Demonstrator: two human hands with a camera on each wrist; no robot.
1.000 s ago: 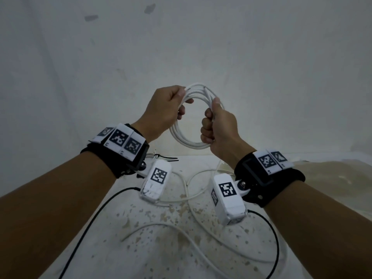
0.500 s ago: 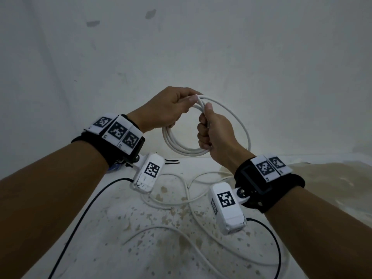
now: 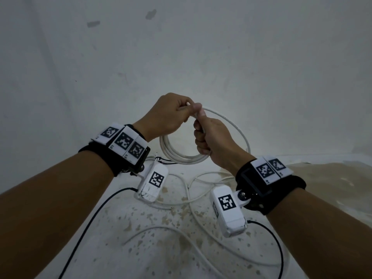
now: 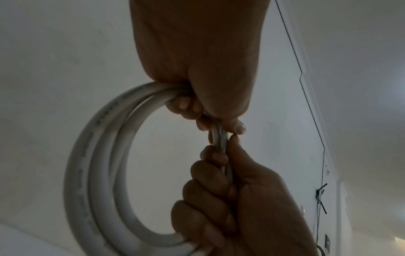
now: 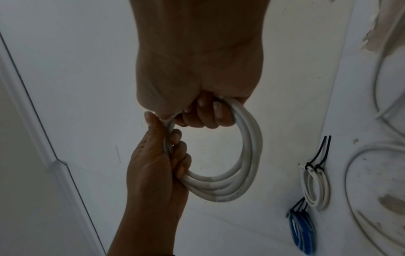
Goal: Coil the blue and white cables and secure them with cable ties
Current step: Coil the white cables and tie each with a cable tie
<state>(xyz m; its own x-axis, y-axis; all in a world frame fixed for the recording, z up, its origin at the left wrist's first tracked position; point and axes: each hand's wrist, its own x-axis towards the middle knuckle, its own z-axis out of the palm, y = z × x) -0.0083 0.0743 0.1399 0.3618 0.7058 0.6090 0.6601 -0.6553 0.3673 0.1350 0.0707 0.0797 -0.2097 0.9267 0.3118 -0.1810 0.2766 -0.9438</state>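
Both hands hold a white cable coil [image 3: 181, 157] of several turns in the air above the floor. My left hand [image 3: 171, 115] grips its top, thumb and fingers curled round the strands [image 4: 219, 136]. My right hand [image 3: 213, 141] is a fist round the coil's right side, just below the left hand. One wider loop [image 3: 239, 129] bulges out to the right of the hands. In the right wrist view my right hand [image 5: 203, 110] and my left hand [image 5: 157, 166] close round the coil [image 5: 247, 173]. The cable's loose length [image 3: 189, 190] trails on the floor below.
A white coil [image 5: 315, 187] bound with black ties and a tied blue coil [image 5: 302, 230] lie on the floor to the left. Black tie tails [image 3: 167, 161] show behind my left wrist. White walls stand close ahead; the floor [image 3: 141, 248] is white and speckled.
Both hands have come lower with the coil. My left hand slid from the coil's left side to its top, against the right hand. A new wider loop now stands out on the right.
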